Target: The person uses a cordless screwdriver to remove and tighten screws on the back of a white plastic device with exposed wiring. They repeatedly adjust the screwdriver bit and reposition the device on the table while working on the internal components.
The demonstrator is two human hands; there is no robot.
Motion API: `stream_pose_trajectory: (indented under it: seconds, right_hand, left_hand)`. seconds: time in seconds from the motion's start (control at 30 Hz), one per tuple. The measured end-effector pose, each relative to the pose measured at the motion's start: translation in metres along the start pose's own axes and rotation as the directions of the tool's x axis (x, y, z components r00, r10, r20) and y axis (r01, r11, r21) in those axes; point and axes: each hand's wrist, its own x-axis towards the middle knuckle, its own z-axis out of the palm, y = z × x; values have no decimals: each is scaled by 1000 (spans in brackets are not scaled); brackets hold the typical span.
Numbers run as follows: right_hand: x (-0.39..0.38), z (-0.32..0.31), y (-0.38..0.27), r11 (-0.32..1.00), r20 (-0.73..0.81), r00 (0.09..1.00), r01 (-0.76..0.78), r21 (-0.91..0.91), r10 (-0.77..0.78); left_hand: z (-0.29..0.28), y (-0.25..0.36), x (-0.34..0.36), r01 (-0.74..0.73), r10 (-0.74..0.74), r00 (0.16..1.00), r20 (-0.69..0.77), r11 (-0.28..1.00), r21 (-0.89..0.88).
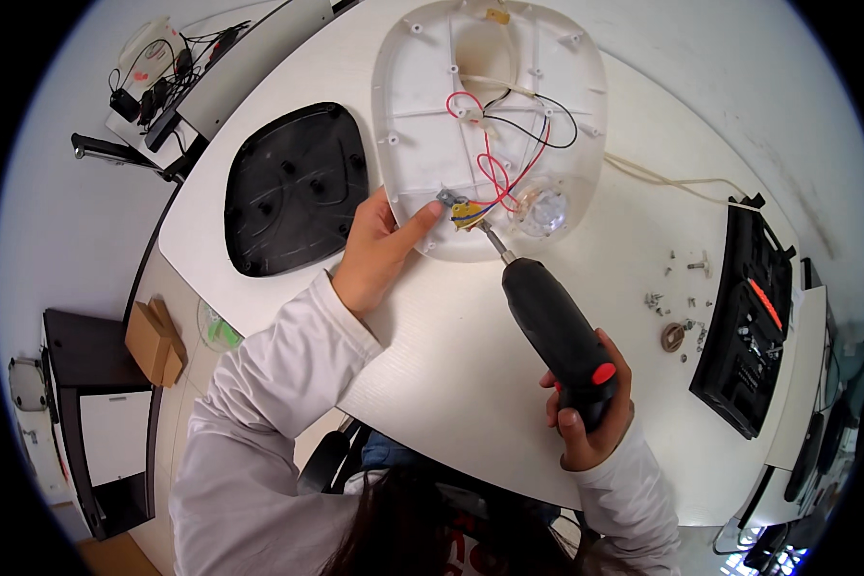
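In my right hand (597, 413) is a black cordless screwdriver (555, 322) with red buttons. Its bit points up and left, reaching a small yellow-brown component (468, 213) at the near edge of a white plastic housing (422, 158). My left hand (379, 245) grips the housing's near left rim, thumb inside beside a small grey part (446, 197). Red, black and blue wires (494, 173) run across the housing's ribbed inside. A clear round lens-like part (544, 209) sits to the right of the bit. Whether the bit is seated in a screw is too small to tell.
Left of the housing lies a black plastic cover (298, 192) with pegs. Loose screws (655, 302) and a round brown part (673, 336) are scattered on the white table (451, 336) at right, near an open black tool case (745, 326). A pale cable (677, 181) trails behind.
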Motion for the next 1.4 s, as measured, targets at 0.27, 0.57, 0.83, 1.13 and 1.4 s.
stream_pose_trajectory:
  seconds: [0.27, 0.57, 0.83, 1.13, 1.4]
  right_hand:
    - [-1, -4, 1, 996, 18, 1000, -3, -88, 5]
    - [1, -4, 2, 976, 91, 987, 146, -163, -132]
    - [-1, 8, -28, 996, 24, 999, -35, -82, 37]
    - [10, 19, -56, 991, -60, 994, -95, -89, 90]
    - [11, 10, -62, 969, -31, 968, -247, 31, 248]
  left_hand:
    - [0, 0, 1, 11, -11, 1000, 24, 1000, -11]
    - [-2, -4, 2, -24, 24, 1000, 7, 999, 47]
    - [-1, -8, 2, -77, 79, 997, -22, 995, 63]
    - [-4, -11, 2, -63, 65, 998, -19, 994, 87]
    - [-5, -14, 3, -86, 88, 996, -12, 990, 109]
